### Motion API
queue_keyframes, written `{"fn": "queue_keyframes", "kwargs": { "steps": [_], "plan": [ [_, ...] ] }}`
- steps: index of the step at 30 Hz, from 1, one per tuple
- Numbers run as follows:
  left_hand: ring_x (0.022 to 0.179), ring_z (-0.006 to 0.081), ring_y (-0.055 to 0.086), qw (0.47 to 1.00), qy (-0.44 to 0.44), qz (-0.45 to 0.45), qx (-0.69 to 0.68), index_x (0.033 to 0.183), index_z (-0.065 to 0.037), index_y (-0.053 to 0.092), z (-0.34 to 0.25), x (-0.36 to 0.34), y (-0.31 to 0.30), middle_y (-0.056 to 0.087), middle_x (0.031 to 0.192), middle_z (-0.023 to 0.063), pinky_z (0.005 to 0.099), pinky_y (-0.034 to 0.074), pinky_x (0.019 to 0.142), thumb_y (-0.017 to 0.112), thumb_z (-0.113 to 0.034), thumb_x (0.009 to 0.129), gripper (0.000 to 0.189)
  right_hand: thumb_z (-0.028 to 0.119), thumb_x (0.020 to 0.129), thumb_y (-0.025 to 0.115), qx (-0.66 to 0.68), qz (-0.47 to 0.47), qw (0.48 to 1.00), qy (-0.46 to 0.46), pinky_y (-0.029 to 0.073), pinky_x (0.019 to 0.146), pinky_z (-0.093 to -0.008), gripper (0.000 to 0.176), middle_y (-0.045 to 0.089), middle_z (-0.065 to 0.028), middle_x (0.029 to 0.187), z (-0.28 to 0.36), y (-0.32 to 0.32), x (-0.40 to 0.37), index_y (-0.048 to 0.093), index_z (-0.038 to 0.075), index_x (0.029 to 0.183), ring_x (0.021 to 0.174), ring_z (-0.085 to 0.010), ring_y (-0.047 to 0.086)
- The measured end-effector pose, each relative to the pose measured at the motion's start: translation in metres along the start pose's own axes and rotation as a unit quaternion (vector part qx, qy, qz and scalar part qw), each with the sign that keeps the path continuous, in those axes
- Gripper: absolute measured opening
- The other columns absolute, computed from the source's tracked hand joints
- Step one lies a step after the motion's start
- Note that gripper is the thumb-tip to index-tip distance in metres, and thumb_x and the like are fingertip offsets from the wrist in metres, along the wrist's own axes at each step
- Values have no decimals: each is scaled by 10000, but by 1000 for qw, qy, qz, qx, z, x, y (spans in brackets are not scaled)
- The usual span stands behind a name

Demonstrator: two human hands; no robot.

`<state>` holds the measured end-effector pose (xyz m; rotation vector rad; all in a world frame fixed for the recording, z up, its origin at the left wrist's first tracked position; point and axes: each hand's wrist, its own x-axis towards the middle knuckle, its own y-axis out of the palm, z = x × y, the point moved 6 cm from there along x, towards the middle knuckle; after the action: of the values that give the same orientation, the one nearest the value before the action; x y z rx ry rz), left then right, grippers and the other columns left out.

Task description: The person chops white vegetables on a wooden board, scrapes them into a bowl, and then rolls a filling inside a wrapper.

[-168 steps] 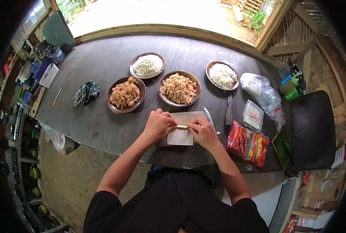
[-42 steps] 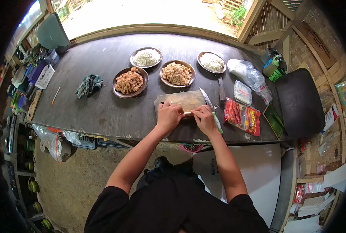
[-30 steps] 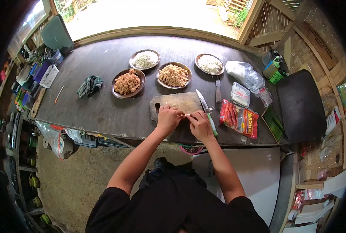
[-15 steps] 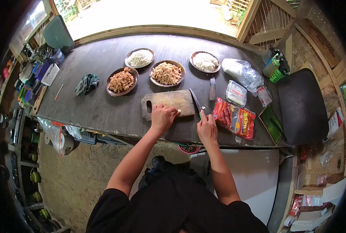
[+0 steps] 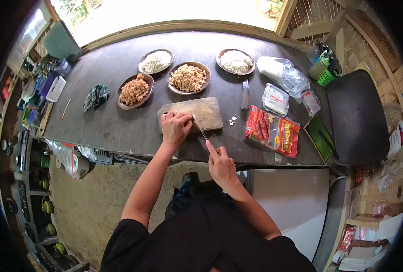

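A wooden cutting board [image 5: 206, 108] lies near the table's front edge. On its left part rests my left hand [image 5: 176, 128], fingers bunched together around a small pale piece [image 5: 193, 116], mostly hidden. My right hand [image 5: 221, 166] is closed round the handle of a knife [image 5: 200, 128], its index finger stretched along the top. The blade reaches over the board, its tip close to my left fingertips. Small white scraps [image 5: 232, 120] lie on the table right of the board.
Behind the board stand bowls of brown crumbly food [image 5: 189, 78], [image 5: 134, 91] and plates of white food [image 5: 156, 61], [image 5: 236, 61]. To the right lie a red packet [image 5: 272, 131], plastic bags [image 5: 283, 78] and a second knife [image 5: 245, 96]. A checked cloth [image 5: 96, 97] lies left.
My right hand has brought the knife from the board's right side leftward over the board to my left fingertips. The view has shifted slightly.
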<state>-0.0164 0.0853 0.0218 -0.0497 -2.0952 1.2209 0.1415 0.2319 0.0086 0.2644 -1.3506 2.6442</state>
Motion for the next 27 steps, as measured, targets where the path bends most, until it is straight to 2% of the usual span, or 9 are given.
{"fn": "queue_keyframes", "kwargs": {
  "steps": [8, 10, 15, 22, 27],
  "plan": [
    [911, 196, 600, 999, -12, 32, -32, 899, -194, 798, 11, 5, 8, 778, 950, -71, 376, 391, 882, 777, -258, 811, 111, 65, 962, 598, -22, 19, 1000, 12, 583, 654, -483, 533, 585, -217, 1047, 19, -2, 0, 512, 93, 1487, 760, -414, 694],
    [911, 197, 597, 998, -13, 45, -37, 894, -193, 799, 17, 8, 4, 779, 943, -68, 375, 391, 885, 779, -255, 807, 109, 52, 960, 600, -20, 14, 999, 33, 570, 655, -477, 518, 601, -182, 971, 26, -5, 2, 538, 114, 1470, 739, -398, 677],
    [896, 205, 591, 997, 32, 30, -70, 858, -179, 797, 25, 12, -5, 783, 955, -53, 372, 405, 883, 779, -254, 794, 100, 63, 961, 599, -23, 27, 999, 40, 571, 650, -468, 522, 595, -181, 983, 34, 0, 4, 529, 113, 1477, 724, -394, 675],
    [868, 221, 594, 995, 9, 56, -83, 837, -170, 789, 24, 13, 2, 791, 928, -48, 382, 417, 888, 793, -232, 766, 93, 68, 953, 600, -56, 24, 997, 44, 568, 638, -485, 534, 596, -166, 968, 41, -1, 5, 526, 119, 1479, 708, -389, 672],
    [839, 222, 591, 994, 13, 53, -91, 801, -155, 779, 27, 14, 3, 790, 900, -38, 376, 435, 841, 791, -228, 767, 81, 69, 953, 597, -45, 38, 997, 49, 569, 635, -488, 536, 595, -163, 963, 40, 1, 9, 523, 120, 1481, 703, -388, 670]
  ]
}}
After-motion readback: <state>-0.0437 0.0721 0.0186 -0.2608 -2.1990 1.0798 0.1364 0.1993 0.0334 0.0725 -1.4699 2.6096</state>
